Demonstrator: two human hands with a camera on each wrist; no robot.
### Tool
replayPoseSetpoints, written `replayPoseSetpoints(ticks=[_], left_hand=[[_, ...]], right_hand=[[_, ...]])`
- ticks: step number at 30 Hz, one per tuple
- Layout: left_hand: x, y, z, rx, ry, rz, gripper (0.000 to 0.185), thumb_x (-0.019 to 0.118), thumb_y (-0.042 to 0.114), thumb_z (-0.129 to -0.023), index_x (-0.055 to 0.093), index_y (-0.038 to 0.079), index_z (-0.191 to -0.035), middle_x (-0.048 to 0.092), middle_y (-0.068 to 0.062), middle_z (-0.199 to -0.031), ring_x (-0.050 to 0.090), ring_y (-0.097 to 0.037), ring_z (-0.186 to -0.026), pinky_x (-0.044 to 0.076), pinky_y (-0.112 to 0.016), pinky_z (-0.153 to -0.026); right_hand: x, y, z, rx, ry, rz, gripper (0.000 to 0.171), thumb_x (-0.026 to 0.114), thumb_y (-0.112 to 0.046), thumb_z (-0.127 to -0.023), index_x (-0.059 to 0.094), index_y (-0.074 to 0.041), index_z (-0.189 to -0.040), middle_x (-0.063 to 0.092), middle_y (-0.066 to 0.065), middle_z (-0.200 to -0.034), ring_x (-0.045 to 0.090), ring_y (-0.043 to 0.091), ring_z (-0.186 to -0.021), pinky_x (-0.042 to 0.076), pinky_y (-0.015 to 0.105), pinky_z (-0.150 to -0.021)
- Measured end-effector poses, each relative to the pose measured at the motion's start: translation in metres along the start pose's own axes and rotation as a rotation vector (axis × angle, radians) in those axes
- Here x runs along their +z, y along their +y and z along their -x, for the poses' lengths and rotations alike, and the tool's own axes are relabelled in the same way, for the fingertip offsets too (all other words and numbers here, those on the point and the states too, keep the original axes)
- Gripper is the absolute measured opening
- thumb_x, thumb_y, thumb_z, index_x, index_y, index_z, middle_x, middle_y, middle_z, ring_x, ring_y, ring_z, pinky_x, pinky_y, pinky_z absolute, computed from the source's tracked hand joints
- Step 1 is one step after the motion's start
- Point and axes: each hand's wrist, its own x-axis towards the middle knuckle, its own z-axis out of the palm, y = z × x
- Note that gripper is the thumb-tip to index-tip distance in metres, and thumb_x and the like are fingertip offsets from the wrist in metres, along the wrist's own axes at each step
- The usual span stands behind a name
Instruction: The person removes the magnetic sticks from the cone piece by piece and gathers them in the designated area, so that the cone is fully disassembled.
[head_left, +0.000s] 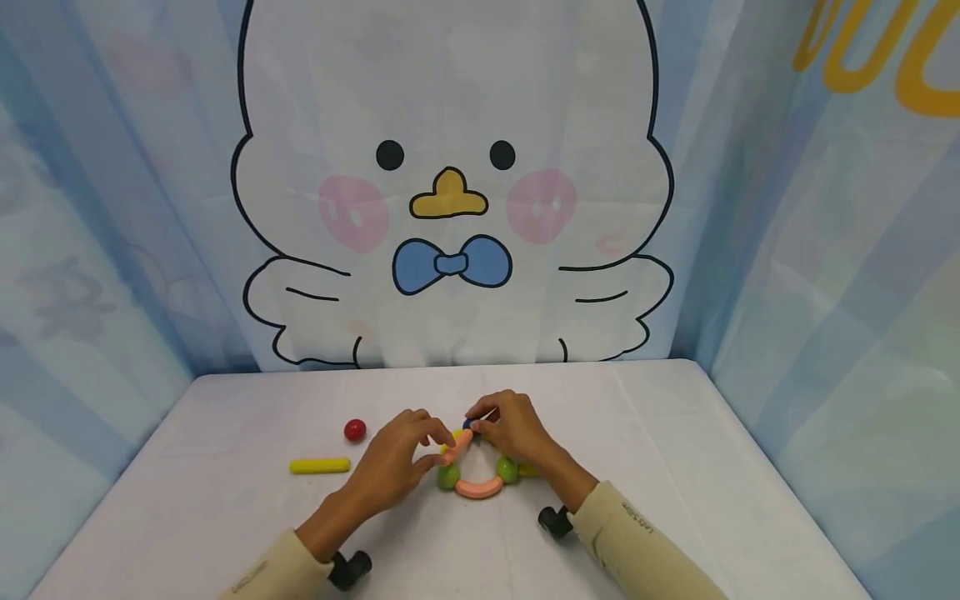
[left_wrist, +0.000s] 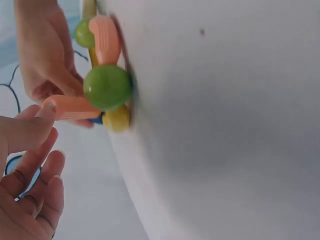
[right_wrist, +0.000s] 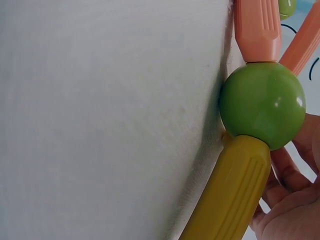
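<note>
- Lower centre of the head view, your left hand (head_left: 401, 458) pinched the orange stick (head_left: 457, 447); your right hand (head_left: 513, 429) pinched the blue ball (head_left: 468, 425) atop the toy.
- Pressing unevenly could have popped the green balls (head_left: 448, 476) off the curved piece (head_left: 479, 488).

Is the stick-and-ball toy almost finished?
Partly. Two green balls already join a curved orange stick. The left hand and right hand hold a straight orange stick at a blue ball. A red ball and yellow stick lie unused.
</note>
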Motion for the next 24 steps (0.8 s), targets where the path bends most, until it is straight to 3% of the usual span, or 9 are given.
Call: replayPoseSetpoints(ticks=[7,16,24], left_hand=[[-0.005,-0.0092,-0.0007,-0.081,0.001,-0.028,0.033,0.088,0.0,-0.083,0.077,0.026,-0.102,0.071,0.011,-0.098,0.063,-0.014,-0.096,0.058,-0.03,-0.087],[-0.0013,-0.0062,0.0012,-0.059,-0.059,-0.02,0.038,0.093,0.014,-0.082,0.075,0.024,-0.114,0.072,0.005,-0.109,0.061,-0.012,-0.1,0.057,-0.029,-0.085],[0.003,-0.007,-0.0066,-0.037,0.0,-0.013,0.023,0.09,0.014,-0.086,0.079,0.021,-0.106,0.071,0.008,-0.098,0.062,-0.012,-0.088,0.053,-0.024,-0.077]], right_hand=[[-0.0002,-0.0013,0.002,0.0,0.003,-0.003,0.012,0.077,-0.011,-0.097,0.083,-0.015,-0.107,0.081,0.002,-0.107,0.072,0.017,-0.095,0.06,0.036,-0.086],[-0.0005,-0.001,0.002,-0.01,0.014,0.014,0.011,0.077,-0.01,-0.097,0.083,-0.014,-0.106,0.08,0.003,-0.107,0.071,0.017,-0.094,0.06,0.037,-0.085],[0.0001,-0.0009,0.0014,0.005,0.001,0.001,0.012,0.077,-0.012,-0.098,0.083,-0.016,-0.107,0.08,0.001,-0.108,0.071,0.016,-0.094,0.06,0.035,-0.086]])
